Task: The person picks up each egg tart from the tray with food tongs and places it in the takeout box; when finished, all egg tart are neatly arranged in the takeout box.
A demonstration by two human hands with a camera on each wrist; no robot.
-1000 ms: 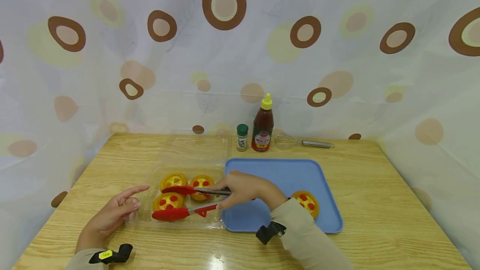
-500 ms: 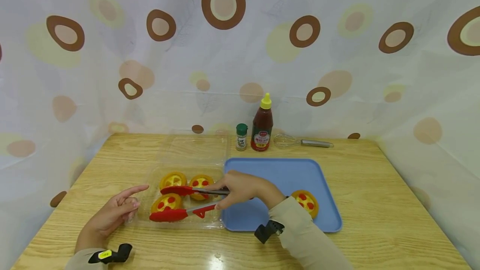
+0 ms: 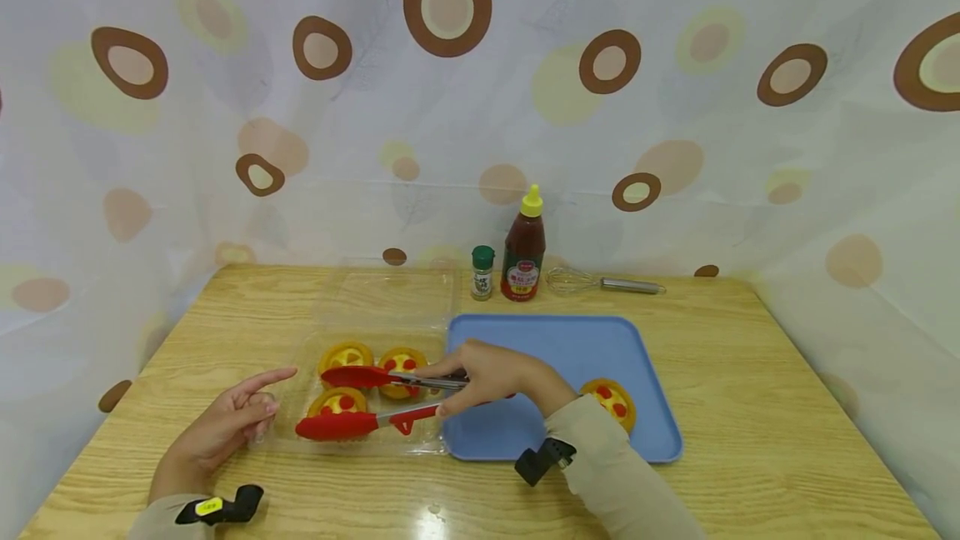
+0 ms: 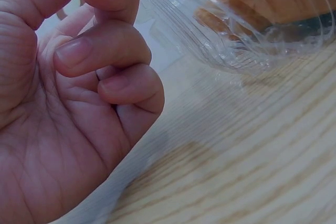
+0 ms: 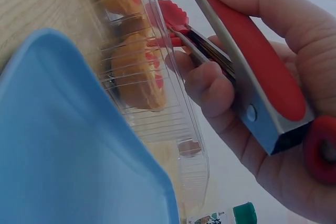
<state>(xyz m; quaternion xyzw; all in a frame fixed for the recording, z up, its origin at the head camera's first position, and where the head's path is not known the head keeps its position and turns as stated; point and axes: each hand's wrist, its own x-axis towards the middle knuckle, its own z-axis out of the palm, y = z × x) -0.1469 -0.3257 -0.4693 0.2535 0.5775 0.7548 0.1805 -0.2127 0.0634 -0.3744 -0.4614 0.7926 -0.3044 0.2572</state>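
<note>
My right hand (image 3: pixel 487 377) grips red-tipped tongs (image 5: pixel 262 61) with metal arms, spread apart. In the head view their red heads (image 3: pixel 337 426) stand on either side of the front-left mini pizza (image 3: pixel 341 403), partly covering it. Two more mini pizzas, one at the back left (image 3: pixel 347 355) and one at the right (image 3: pixel 402 363), sit in the same clear plastic container (image 3: pixel 431 440). My left hand (image 3: pixel 225 423) pinches the container's left edge, index finger extended and the other fingers curled; the contact is partly cut off in the left wrist view.
A blue tray (image 3: pixel 555 340) lies right of the container, bearing one mini pizza (image 3: pixel 611 402). Behind stand a green-capped shaker (image 3: pixel 482 273) and a sauce bottle (image 3: pixel 523 257); a whisk (image 3: pixel 607 282) lies beside them. The container's lid (image 3: pixel 390 298) lies folded back.
The tongs' heads have shifted slightly left and spread a little wider around the front-left pizza. The left hand keeps its place.
</note>
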